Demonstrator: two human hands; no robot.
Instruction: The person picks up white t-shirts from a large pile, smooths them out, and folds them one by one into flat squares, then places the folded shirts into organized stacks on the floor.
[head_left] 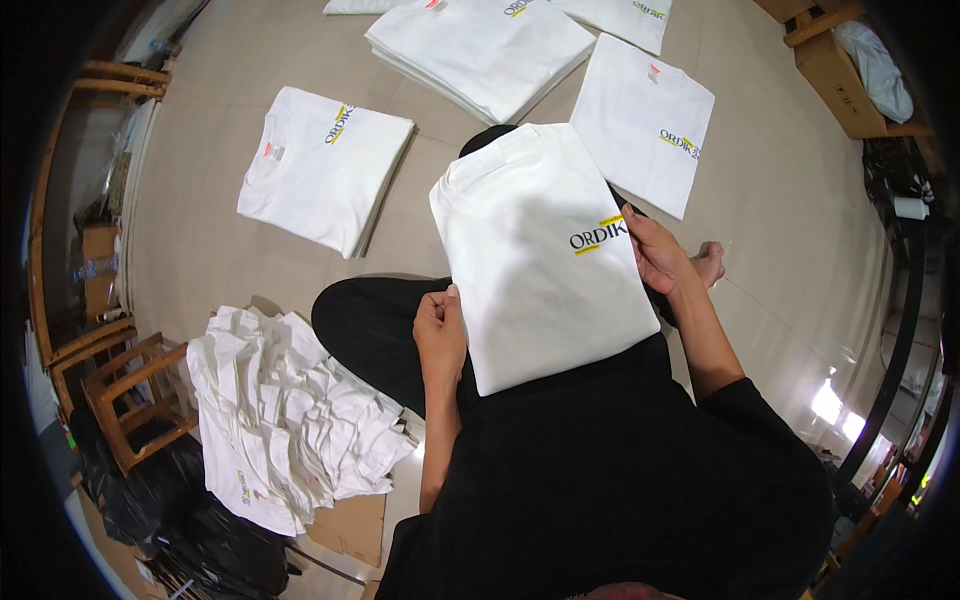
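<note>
A folded white T-shirt with a small dark and yellow print rests over my lap, its collar at the far end. My left hand grips its left edge, fingers curled and thumb on the cloth. On the opposite edge, my right hand holds the shirt beside the print, its fingers partly hidden beneath the fabric. Beyond it lie a folded shirt stack at the left, a thicker stack at the far middle and another folded shirt at the right.
A crumpled heap of white shirts lies at my left on cardboard. Near it are a wooden frame and black plastic bags. A cardboard box stands far right. Pale tiles cover the floor.
</note>
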